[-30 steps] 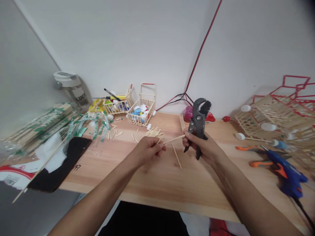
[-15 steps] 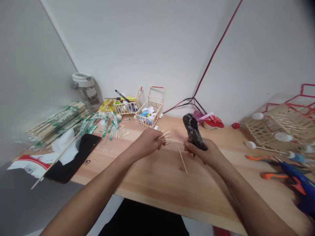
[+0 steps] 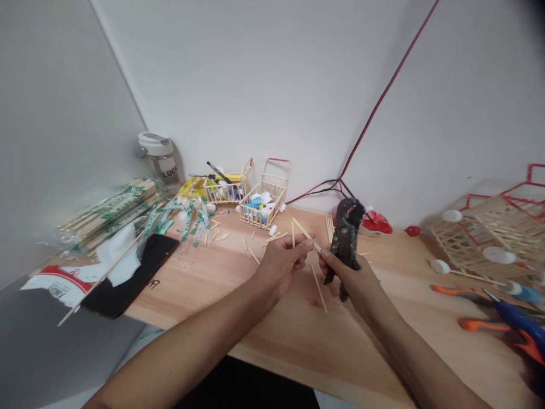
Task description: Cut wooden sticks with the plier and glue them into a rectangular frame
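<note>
At the frame's centre, we are pinching thin sticks [image 3: 302, 229] in our left hand [image 3: 281, 261] and (just beside) gripping a dark cutter [image 3: 346, 230] in our right hand [image 3: 358, 282].

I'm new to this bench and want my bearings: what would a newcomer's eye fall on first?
Probably the dark tool, held up in the right hand just right of centre. Then the two stick baskets with coloured bits, towards the back of the table, and the red-barred stick frames at far right.
</note>
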`<state>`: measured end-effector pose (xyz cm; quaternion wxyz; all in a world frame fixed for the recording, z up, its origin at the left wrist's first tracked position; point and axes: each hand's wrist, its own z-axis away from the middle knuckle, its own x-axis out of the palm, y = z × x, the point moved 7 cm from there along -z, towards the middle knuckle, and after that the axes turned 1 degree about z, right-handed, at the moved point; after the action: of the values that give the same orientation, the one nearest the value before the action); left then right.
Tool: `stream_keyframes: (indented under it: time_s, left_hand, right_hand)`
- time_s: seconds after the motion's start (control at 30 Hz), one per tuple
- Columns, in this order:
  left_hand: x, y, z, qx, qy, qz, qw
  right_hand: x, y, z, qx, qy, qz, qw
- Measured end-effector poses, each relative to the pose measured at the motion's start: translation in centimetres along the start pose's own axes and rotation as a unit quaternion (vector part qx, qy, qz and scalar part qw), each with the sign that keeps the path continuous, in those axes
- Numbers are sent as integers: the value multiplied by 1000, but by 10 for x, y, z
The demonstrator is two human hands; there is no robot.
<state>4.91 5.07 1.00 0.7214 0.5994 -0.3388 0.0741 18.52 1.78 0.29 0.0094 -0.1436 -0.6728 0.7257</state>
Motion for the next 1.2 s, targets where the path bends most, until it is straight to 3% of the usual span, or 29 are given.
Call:
stream_keyframes:
  time_s: [0.17, 0.37, 0.57, 0.7, 0.87, 1.2]
  left_hand:
    - [-4, 7, -3, 29, 40, -35, 998]
    - [-8, 10, -6, -1, 19, -40, 999]
    - [-8, 14, -6, -19, -3, -23, 1000]
    - [-7, 10, -5, -37, -10, -24, 999]
    - [-7, 5, -6, -52, -11, -49, 997]
    - [-8, 13, -2, -6, 13, -109, 994]
  right_hand:
    - [13, 2, 4, -10, -64, 21, 998]
    - [19, -9, 6, -41, -119, 51, 991]
    - [10, -18, 5, -130, -65, 199, 969]
    - [10, -16, 5, -158, -58, 230, 959]
    - [11, -14, 5, -153, -69, 242, 956]
    - [17, -12, 3, -92, -106, 194, 971]
